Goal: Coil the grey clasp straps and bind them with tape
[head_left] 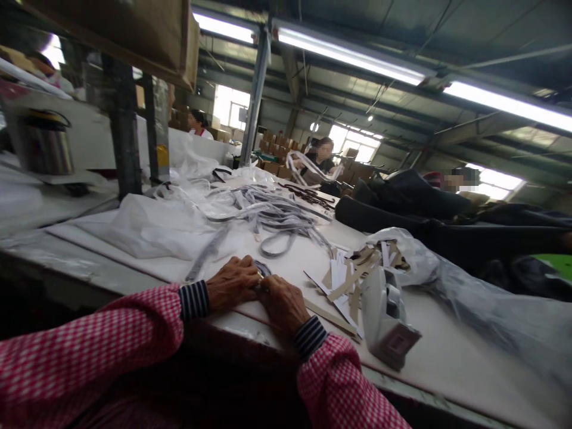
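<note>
Grey strap piece (261,270) at the near edge of the white table (447,357), wedged between both hands. Left hand (232,283) and right hand (283,302) pressed close together, fingers curled down onto the strap piece, knuckles up — exact pinch hidden under the fingers. Wrists resting on the table edge. Red-and-white checked sleeves (111,339), navy striped cuffs.

Just beyond the hands: a grey strap loop (279,244) flat on the table, then a tangled heap of grey straps (268,211) further back. Left of the heap, a crumpled white plastic bag (152,226).

Right of the right hand, near it: loose brown and white card strips (353,274), some fanned over the table, some spilling from a clear plastic bag (447,286). White dispenser (386,316) tipped beside the strips, apart from the right hand. Black fabric (415,214) piled behind the clear bag.

Far side of the table: a co-worker (322,159) holding up white straps; two more people further off, well apart. Steel cup (42,143) at far left — blurred.
</note>
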Tool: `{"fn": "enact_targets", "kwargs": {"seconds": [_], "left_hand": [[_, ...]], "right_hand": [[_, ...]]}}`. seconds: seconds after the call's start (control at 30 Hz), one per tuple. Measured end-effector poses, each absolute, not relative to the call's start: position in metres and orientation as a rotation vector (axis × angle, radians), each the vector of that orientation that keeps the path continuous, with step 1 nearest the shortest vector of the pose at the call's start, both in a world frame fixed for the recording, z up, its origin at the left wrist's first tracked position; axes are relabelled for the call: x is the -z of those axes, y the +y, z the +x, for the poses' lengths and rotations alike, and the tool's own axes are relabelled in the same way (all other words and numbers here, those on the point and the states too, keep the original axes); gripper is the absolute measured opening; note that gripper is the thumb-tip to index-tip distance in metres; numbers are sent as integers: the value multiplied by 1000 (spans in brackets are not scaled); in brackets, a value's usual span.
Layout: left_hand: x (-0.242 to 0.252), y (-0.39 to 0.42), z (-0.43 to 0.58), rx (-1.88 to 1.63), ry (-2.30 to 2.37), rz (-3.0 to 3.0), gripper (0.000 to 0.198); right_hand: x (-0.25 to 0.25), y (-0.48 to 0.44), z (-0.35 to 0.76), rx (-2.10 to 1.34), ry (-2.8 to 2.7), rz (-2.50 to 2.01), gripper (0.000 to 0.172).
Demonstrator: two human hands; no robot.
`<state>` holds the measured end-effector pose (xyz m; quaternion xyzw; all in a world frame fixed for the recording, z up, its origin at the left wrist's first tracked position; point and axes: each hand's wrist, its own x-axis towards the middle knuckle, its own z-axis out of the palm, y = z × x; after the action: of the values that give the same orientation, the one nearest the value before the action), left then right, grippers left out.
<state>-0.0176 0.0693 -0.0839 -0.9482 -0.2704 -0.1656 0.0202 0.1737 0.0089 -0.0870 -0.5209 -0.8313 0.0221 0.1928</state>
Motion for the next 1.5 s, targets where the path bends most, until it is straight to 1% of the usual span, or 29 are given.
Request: {"fn": "enact_targets", "kwargs": {"seconds": [0.1, 0.13, 0.23, 0.3, 0.43, 0.57, 0.63, 0.7, 0.83, 0.93, 1.0, 1.07, 1.2, 1.37, 1.5], "left_hand": [[95, 69, -16, 566, -847, -2926, 11], [95, 70, -17, 568, -842, -2932, 11], [95, 72, -21, 578, -835, -2948, 14], [96, 73, -22, 609, -831, -2947, 12], [100, 73, -19, 697, -815, -2953, 11], [90, 72, -19, 777, -863, -2968, 17], [76, 70, -22, 860, -973, -3021, 21], [60, 65, -26, 1009, -1244, -3120, 28], [35, 52, -28, 1496, -1988, -3239, 40], [30, 43, -23, 1897, -2162, -3197, 43], [31, 39, -18, 2053, -2201, -3173, 43], [33, 37, -13, 2128, -2217, -3178, 41], [34, 35, -3, 2168, -2165, -3234, 37], [37, 34, 4, 2335, -2124, -3182, 37], [40, 36, 9, 2310, -2219, -3089, 37]], "right_hand": [[78, 5, 200, -228, -2224, -1373, 29], [73, 2, 212, -246, -2142, -1362, 31], [56, -11, 253, -148, -1874, -1432, 23], [48, -24, 275, -39, -1837, -1524, 18], [55, -48, 292, 102, -2043, -1695, 13], [80, -55, 283, 385, -2274, -1850, 7], [88, -52, 280, 480, -2346, -1887, 12], [90, -49, 279, 505, -2401, -1870, 16], [84, -44, 282, 466, -2430, -1839, 19], [83, -43, 284, 432, -2408, -1840, 20], [84, -44, 285, 417, -2390, -1842, 20], [85, -44, 286, 393, -2365, -1847, 21], [83, -42, 288, 300, -2281, -1868, 23], [78, -37, 288, 195, -2134, -1862, 18], [73, -39, 290, 34, -2051, -1756, 22]]}}
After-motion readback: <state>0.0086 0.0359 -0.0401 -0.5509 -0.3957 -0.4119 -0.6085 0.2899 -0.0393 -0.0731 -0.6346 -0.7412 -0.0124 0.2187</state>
